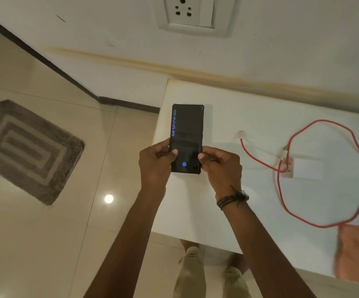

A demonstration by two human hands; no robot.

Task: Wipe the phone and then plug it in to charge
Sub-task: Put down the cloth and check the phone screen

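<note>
A black phone [187, 130] in a dark case, its screen lit with clock digits and a fingerprint icon, is above the left end of the white table [228, 201]. My left hand [154, 166] grips its lower left edge with the thumb on the screen. My right hand [219, 166] pinches the lower right edge. A red charging cable [322, 175] lies looped on the table to the right, its white plug end [241, 134] near the phone. The white charger adapter [303, 167] lies inside the loop. An orange cloth [354, 254] rests at the table's front right.
A white wall socket [192, 12] is on the wall above the table. A grey patterned mat [27, 149] lies on the tiled floor to the left. My legs show below the table's front edge.
</note>
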